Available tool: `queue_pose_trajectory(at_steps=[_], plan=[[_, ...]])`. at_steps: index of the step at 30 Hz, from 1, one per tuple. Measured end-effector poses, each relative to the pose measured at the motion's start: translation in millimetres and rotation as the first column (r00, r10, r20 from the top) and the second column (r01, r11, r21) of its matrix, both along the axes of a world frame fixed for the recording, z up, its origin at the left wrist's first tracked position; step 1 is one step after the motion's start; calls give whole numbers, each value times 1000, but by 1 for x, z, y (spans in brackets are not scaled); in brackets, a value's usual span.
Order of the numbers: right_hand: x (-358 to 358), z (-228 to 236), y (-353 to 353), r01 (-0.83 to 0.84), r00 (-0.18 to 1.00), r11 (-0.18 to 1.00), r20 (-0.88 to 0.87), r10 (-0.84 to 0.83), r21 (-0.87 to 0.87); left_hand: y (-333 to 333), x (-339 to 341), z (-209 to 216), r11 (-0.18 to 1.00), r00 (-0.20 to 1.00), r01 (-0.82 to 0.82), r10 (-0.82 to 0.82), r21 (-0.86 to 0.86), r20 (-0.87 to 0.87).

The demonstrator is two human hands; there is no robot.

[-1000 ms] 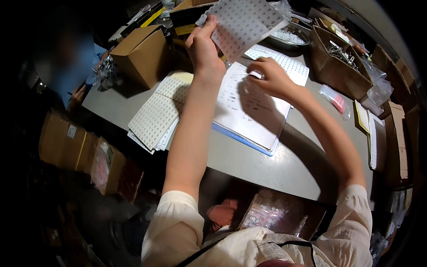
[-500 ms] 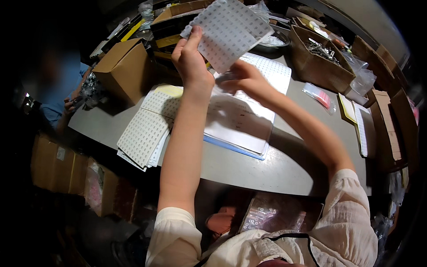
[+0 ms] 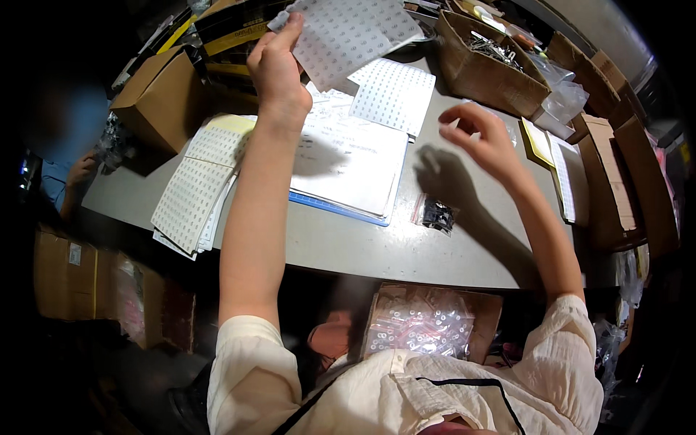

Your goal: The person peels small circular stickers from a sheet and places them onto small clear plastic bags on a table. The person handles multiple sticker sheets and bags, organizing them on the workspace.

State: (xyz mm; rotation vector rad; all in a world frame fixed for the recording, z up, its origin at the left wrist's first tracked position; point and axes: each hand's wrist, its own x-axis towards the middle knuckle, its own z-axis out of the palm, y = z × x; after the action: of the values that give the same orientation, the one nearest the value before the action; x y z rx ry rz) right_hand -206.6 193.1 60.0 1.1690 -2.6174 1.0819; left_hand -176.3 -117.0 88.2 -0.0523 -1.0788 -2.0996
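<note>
My left hand (image 3: 279, 76) is raised, thumb and fingers closed on a sheet of small printed labels (image 3: 355, 36). Over the right part of the table, my right hand (image 3: 478, 138) is open with its fingers apart and slightly curled, nothing visible in it. A small clear bag of black parts (image 3: 437, 216) lies on the table, nearer to me than that hand. In the middle, written papers (image 3: 355, 167) rest on a blue-edged clipboard or folder (image 3: 341, 208). A further label sheet (image 3: 395, 98) overlaps their far edge.
Stacked label sheets (image 3: 190, 192) lie at the left, beside a cardboard box (image 3: 156, 98). At the far right stands an open box of metal pieces (image 3: 493, 69). Below the table edge, a carton holds bags of white rings (image 3: 420, 322). Another person's hand (image 3: 83, 167) shows at far left.
My right hand has moved right, away from the label sheet. The bag of black parts now shows on the table. My left hand still holds its sheet. The whole view has shifted.
</note>
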Motion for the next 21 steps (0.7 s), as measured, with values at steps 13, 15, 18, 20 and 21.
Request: queue_pose_trajectory(at_steps=[13,15,18,20,21], plan=[[-81,-29,-36,153,710,918,686,155,-366,-5,1,-14,960,937,237,-186,-147,296],[-86,-26,-25,112,725,913,661,194,-391,-6,1,-17,940,912,298,-229,-167,341],[-82,-5,-12,75,783,846,557,278,-529,3,4,-13,879,861,411,-287,-242,421],[-89,4,5,-4,798,803,482,362,-596,15,9,-9,816,814,497,-322,-294,484],[-85,10,4,-13,810,781,451,374,-624,18,12,-8,787,804,526,-335,-323,492]])
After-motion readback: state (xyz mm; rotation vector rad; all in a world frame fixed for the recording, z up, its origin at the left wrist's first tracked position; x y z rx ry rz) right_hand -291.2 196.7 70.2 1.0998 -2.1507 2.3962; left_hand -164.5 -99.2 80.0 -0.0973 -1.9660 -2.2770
